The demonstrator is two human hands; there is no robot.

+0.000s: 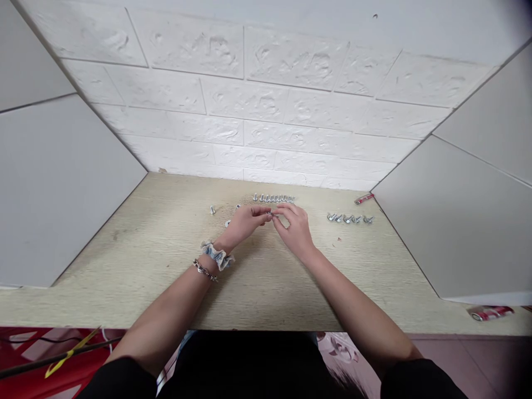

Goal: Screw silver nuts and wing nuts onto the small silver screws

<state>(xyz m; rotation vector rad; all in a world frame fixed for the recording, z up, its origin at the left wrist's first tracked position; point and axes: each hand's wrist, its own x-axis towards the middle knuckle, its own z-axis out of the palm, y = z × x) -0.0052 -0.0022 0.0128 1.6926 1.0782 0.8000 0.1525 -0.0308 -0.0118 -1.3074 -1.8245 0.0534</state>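
Metal fastener (271, 215) pinched jointly by left hand (245, 221) and right hand (296, 228); axis indiscernible; bolt row (274, 198) seen at 12 o'clock.

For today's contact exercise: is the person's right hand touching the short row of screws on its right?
Apart. The head view shows bare tabletop between the right hand and the row of screws.

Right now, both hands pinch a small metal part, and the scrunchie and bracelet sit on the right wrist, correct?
Not quite. The head view shows the scrunchie and bracelet on the left wrist, not the right. The left hand and right hand do pinch a small metal part.
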